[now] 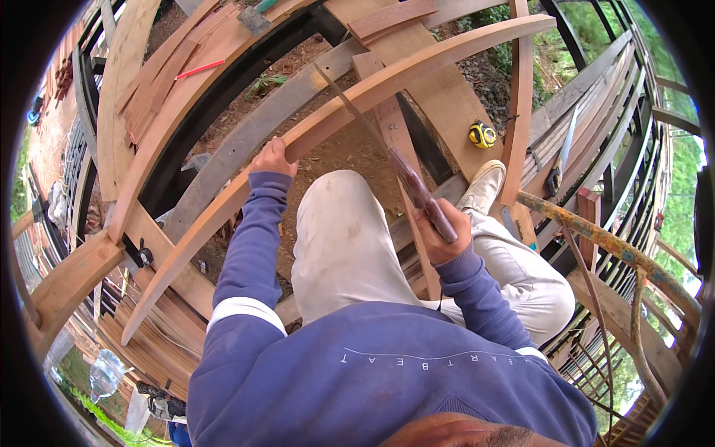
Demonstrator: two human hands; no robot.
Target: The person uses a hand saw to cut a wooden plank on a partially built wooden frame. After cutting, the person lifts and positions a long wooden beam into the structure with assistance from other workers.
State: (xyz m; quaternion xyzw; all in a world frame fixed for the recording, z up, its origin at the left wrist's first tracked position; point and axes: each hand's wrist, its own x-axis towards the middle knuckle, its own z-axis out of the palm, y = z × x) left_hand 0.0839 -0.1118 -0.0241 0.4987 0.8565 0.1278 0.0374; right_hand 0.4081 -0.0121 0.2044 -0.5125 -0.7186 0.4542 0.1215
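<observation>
While you crouch over the timber frame, your left hand is clenched on the near edge of a long wooden plank, the fingers curled over its top. The plank runs from the lower left up to the upper right, bowed by the lens, and lies across the dark metal beam and the other boards below it. Your right hand holds a firm grip around the dark handle of a handsaw. The saw's narrow blade slants up and to the left from that hand, and its far part crosses the plank just to the right of your left hand; whether the teeth sit in the wood cannot be told. Your right knee is raised between the two hands, and your shoe rests on a board beyond the saw handle. A yellow tape measure lies on a board near the shoe, well apart from both hands. A red pencil lies on the planks at the upper left.
</observation>
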